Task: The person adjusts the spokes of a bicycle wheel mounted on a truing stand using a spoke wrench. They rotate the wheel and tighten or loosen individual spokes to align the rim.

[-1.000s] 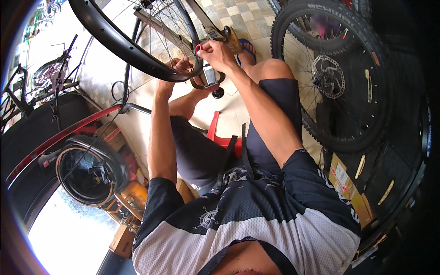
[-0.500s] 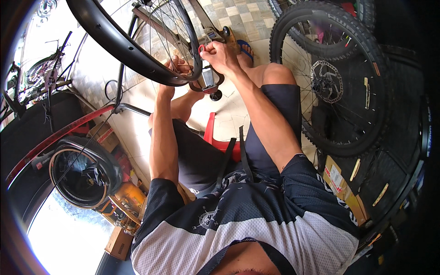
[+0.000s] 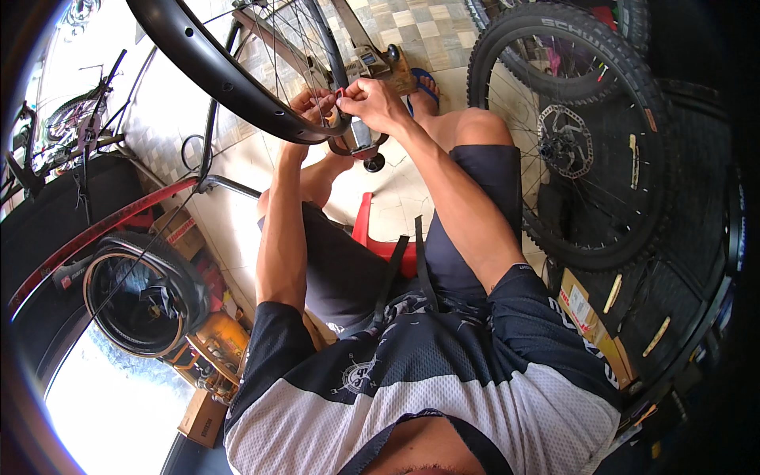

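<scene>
A black bicycle wheel rim (image 3: 226, 89) with no tyre stands in a metal truing stand (image 3: 362, 136) before me. My right hand (image 3: 375, 104) is closed, pinching a small red spoke wrench (image 3: 341, 93) at the rim's near right edge. On the spoke side, my left hand (image 3: 312, 106) reaches in with its fingers curled together, close to the wrench. Whatever lies between those left fingertips is too small to make out. Thin spokes (image 3: 279, 49) run up from the rim past both hands.
At right leans a wheel with a knobbly tyre (image 3: 507, 170) and a disc rotor (image 3: 564, 141). A red stool (image 3: 362, 218) is between my legs. Left are a red bike frame tube (image 3: 103, 237), several stacked tyres (image 3: 99, 297) and a cardboard box (image 3: 203, 417).
My left hand has moved up and in toward the right one. The right hand and red wrench have shifted slightly left and down. The rim sits a little further right in view.
</scene>
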Tool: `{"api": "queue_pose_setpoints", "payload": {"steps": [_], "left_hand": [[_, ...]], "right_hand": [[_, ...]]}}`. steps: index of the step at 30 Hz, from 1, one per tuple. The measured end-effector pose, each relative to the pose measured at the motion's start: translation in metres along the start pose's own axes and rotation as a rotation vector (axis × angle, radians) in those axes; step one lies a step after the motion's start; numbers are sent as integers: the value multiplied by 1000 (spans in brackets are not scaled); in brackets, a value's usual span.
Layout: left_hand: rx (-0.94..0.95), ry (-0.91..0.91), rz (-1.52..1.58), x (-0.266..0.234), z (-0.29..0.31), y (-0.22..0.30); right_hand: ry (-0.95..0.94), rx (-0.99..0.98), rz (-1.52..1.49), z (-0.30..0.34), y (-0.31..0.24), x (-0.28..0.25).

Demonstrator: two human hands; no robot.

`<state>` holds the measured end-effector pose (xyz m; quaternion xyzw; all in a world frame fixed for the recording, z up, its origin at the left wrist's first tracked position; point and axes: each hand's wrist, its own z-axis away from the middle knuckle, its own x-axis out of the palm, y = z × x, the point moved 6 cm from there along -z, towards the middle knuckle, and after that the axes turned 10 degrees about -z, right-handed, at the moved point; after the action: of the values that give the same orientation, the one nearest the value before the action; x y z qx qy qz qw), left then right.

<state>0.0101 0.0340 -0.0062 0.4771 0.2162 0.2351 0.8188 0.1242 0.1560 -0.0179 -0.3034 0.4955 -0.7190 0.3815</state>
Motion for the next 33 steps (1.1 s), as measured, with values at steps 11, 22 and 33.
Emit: {"api": "queue_pose_setpoints", "payload": {"steps": [11,22,33], "left_hand": [[-171,-173,-60,-5,-4,-7],[-2,33,-17,6,-10,4],[27,175,-133,-33,31,34]], "right_hand": [[-24,-113,131,14,-31,5],[-27,-65,102,-1,-6,3],[190,-22,140,9,-13,-19]]}}
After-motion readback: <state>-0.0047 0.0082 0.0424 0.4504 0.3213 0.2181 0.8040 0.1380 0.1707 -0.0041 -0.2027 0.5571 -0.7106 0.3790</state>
